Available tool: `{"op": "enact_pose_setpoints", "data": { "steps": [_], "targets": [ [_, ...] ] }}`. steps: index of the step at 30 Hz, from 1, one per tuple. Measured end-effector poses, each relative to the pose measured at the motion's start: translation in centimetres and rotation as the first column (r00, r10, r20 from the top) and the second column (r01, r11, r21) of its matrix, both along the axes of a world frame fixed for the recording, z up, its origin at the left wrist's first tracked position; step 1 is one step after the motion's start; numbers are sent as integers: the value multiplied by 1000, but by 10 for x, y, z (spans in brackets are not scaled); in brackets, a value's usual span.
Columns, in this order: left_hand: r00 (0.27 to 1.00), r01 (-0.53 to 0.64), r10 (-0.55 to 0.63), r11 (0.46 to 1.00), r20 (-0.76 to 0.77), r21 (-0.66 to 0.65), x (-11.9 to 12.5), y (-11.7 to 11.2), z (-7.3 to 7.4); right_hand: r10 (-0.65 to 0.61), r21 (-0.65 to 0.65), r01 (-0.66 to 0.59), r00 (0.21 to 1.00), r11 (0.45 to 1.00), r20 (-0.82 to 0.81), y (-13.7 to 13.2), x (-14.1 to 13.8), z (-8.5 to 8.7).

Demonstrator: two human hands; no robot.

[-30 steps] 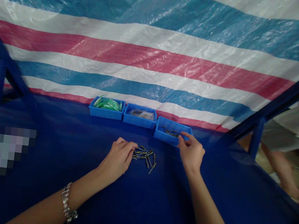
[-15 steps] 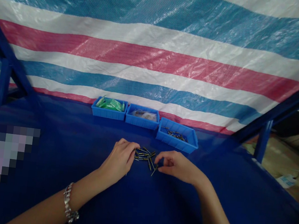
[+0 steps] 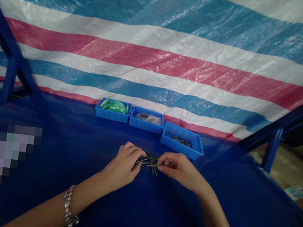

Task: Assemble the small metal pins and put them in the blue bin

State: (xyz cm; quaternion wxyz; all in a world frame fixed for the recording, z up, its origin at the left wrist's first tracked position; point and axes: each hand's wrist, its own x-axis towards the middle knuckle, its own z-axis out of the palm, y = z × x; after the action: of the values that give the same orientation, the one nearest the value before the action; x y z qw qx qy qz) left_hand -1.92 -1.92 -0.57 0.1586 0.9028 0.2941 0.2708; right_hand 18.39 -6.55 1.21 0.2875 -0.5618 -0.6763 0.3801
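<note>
Hands: two. Right hand (image 3: 179,168): grip pinches the brass-coloured end of one pin (image 3: 153,165) between thumb and forefinger, at the pile's right edge. Left hand (image 3: 124,165): curled at the pile's left edge; cannot tell whether its grip has hold of anything. One silvery bracelet (image 3: 68,202) on the left wrist.

Pile (image 3: 147,158): ten or so thin metal pins, overlapping, exact count not possible, lying on the table between the hands.

Bins: three, blue, in a row behind the pile. Left bin (image 3: 112,115), green packets; middle bin (image 3: 145,125), clear packets; right bin (image 3: 177,146), more pins, uncounted.

Table (image 3: 133,214): dark blue. Behind, a striped sheet (image 3: 157,64); blue struts (image 3: 272,150) at both sides.
</note>
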Motion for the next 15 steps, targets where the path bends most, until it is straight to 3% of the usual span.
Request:
{"op": "enact_pose_setpoints", "data": {
  "steps": [15],
  "targets": [
    [993, -1, -4, 999, 117, 42, 3, -8, 7, -33, 86, 47, 987, 995, -159, -2, -21, 1]
  ]
}}
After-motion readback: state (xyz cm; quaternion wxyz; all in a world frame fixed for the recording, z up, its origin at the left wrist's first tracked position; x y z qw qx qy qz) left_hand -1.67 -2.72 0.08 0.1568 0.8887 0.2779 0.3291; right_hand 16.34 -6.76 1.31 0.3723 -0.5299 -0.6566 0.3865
